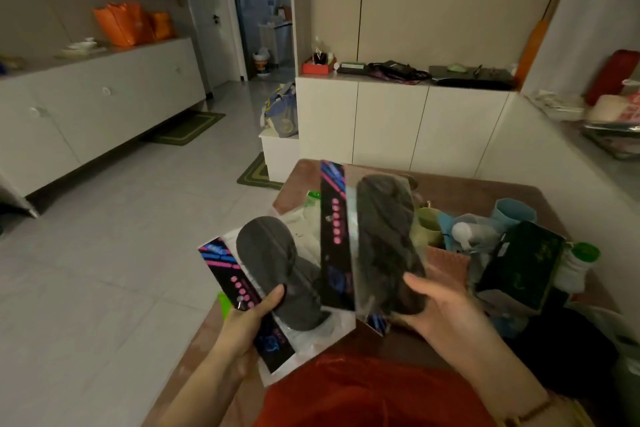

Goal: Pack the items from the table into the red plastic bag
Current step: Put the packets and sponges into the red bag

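Observation:
My left hand (247, 317) grips a clear packet with a dark insole-shaped item and a black, pink and blue card strip (273, 274), tilted to the left. A second, matching packet (374, 239) stands nearly upright in my right hand (440, 305). Both packets hover above the brown table (478, 189). The red plastic bag (374, 392) lies crumpled at the bottom, right below my hands. More items crowd the table's right side: a dark green box (523, 263), a teal cup (512, 211), a green-capped white bottle (578, 263).
White plastic wrapping (304, 229) lies on the table behind the packets. A black bag (568, 347) sits at the right near edge. White cabinets (391, 121) stand beyond the table, a grey tiled floor (121, 236) opens to the left.

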`<state>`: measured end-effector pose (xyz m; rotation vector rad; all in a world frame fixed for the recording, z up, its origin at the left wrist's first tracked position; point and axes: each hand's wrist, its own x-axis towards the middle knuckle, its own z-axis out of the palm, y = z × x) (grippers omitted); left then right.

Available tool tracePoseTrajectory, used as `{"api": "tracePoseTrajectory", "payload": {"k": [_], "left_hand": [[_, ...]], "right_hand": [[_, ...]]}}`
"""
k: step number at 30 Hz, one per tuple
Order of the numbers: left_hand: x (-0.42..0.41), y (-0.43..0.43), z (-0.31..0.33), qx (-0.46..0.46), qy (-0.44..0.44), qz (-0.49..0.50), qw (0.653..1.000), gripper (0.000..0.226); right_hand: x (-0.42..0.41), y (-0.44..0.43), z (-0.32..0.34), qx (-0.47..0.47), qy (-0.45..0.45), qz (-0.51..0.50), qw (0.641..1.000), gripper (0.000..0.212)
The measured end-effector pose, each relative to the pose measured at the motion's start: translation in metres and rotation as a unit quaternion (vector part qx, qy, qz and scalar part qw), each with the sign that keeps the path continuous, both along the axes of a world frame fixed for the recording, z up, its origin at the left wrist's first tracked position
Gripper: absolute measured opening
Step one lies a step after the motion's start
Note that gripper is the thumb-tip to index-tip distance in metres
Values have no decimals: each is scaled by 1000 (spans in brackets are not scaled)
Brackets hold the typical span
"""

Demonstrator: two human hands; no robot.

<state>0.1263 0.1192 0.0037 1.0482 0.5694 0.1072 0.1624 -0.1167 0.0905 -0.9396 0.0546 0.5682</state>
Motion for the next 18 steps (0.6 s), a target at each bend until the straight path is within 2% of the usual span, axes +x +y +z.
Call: {"api": "tracePoseTrajectory", "payload": {"k": [2, 3, 5, 7, 9, 11, 12, 13, 15, 16, 18], "left_hand": [[-4, -14, 4, 2, -7, -24, 1000, 19], [-5, -21, 6, 1, -10, -26, 1000, 5], [-7, -34, 15, -3, -29, -20, 999, 15], [-10, -39, 22, 5, -47, 3, 999, 18], [-13, -36, 25, -10, -54, 1, 998, 16], [-17, -30, 21, -5, -44, -13, 999, 25], [-19, -27, 18, 2, -31, -9, 999, 28], [-20, -22, 13, 9, -19, 1, 1000, 29], [-21, -10, 7, 5, 2, 34, 999, 26], [-21, -4, 5, -1, 10, 54, 998, 23], [-22, 12, 1, -7, 19, 94, 995, 13]], "right_hand": [[-8, 11, -8, -148, -94, 29, 984, 32], [-8, 16, -13, -240, -143, 24, 960, 34], [-4, 23, -28, -370, -243, 28, 896, 31], [-1, 29, -40, -442, -300, 19, 845, 35], [-4, 32, -47, -475, -340, -1, 812, 42], [-9, 37, -44, -470, -390, 33, 791, 41], [-9, 39, -43, -457, -398, 60, 793, 36], [-6, 39, -44, -431, -373, 74, 818, 28], [15, 37, -49, -363, -228, 16, 903, 13], [32, 34, -63, -348, -146, -49, 925, 11], [55, 29, -91, -351, -29, -144, 925, 6]]}}
